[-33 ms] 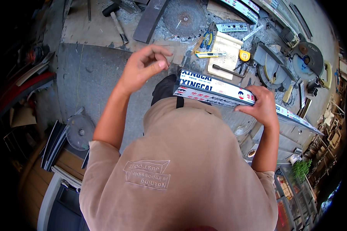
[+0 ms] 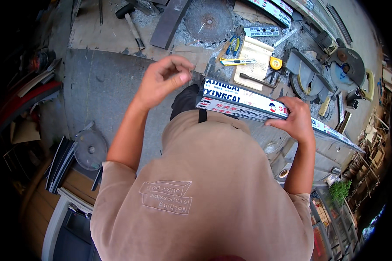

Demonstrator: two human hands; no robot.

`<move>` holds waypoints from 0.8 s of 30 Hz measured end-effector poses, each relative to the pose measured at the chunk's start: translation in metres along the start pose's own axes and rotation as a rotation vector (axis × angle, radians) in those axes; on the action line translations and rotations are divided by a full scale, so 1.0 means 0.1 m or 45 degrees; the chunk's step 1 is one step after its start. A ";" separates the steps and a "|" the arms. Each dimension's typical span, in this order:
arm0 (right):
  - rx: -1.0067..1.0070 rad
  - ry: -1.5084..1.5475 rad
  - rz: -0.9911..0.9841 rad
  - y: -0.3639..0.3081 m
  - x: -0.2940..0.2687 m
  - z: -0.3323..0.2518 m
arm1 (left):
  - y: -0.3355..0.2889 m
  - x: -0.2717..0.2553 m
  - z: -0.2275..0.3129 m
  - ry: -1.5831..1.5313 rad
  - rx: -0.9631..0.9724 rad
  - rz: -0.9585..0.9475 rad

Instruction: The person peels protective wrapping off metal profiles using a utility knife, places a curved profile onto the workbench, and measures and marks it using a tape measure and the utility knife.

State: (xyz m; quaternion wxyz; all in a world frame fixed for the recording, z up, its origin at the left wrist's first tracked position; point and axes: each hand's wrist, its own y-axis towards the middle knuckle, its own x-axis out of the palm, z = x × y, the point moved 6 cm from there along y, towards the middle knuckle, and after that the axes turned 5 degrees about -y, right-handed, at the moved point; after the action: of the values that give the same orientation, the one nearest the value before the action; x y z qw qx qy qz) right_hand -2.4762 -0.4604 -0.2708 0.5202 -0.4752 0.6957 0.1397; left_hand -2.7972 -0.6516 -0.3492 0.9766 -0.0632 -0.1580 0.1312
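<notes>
Long metal profiles [image 2: 252,99], wrapped in printed white film, lie across in front of my waist and run off to the right. My right hand [image 2: 297,118] grips them around the middle, thumb on the near side and fingers over the far side. My left hand [image 2: 163,82] hovers in the air to the left of the profiles' near-left end, apart from them. Its fingers are loosely curled, with a gap between thumb and forefinger and nothing visible in it.
On the workbench ahead lie a notebook [image 2: 255,58], a yellow utility knife [image 2: 235,62], pliers [image 2: 233,45], a yellow tape measure [image 2: 275,63] and a hammer [image 2: 134,31]. A mitre saw [image 2: 345,65] stands at the right. Left of me is a round transparent disc [image 2: 90,149].
My left hand has shifted slightly nearer to me, its fingers still loosely curled. My right hand and the profiles have stayed in place.
</notes>
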 end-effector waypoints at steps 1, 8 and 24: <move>-0.005 -0.008 -0.003 0.01 -0.01 0.00 | -0.08 0.03 -0.06 -0.024 -0.028 -0.011; -0.012 -0.076 0.047 0.06 -0.03 0.02 | -0.19 0.47 0.09 0.109 0.111 0.091; -0.068 -0.213 0.367 -0.10 -0.10 -0.10 | -0.06 0.49 0.13 0.421 0.237 0.071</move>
State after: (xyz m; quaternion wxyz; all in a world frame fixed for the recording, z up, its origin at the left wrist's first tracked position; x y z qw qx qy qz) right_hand -2.4739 -0.4667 -0.2552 0.5382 -0.3707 0.7070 0.2705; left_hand -2.7555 -0.6427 -0.3218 0.9869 0.0025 0.0193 0.1601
